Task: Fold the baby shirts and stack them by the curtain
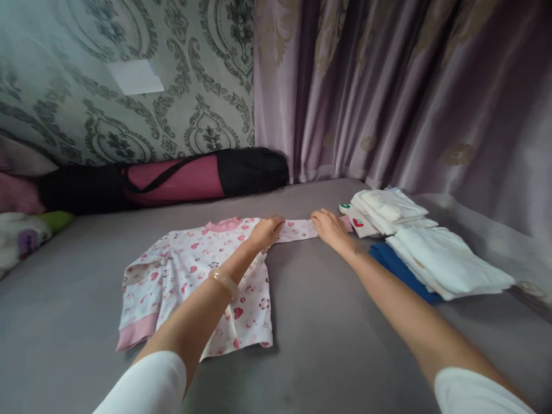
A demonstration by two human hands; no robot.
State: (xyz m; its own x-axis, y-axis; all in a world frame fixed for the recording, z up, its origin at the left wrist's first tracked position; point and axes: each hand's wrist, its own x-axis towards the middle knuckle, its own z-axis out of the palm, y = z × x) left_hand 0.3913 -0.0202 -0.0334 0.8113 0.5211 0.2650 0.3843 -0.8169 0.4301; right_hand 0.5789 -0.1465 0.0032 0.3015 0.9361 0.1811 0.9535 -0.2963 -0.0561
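Note:
A child's long-sleeved shirt [194, 259], white with pink hearts and flowers, lies spread on the grey bed sheet. Its pink collar [223, 225] faces away from me. The left sleeve hangs bent down to a pink cuff [137, 332], while the other stretches straight out to the right. My left hand [267, 231] pinches that right sleeve near the shoulder, fingers closed. Closer to the cuff, my right hand [330, 227] grips the same sleeve. Part of the shirt's front is hidden under my left forearm, which wears a pale bangle [224, 282].
Folded white clothes [452, 259] and a blue folded garment [403, 270] lie at the right, near the sleeve's cuff. A black and dark pink long bag [185, 178] rests along the wall. Purple curtains [340, 86] hang behind; a white plush toy [12, 241] sits far left.

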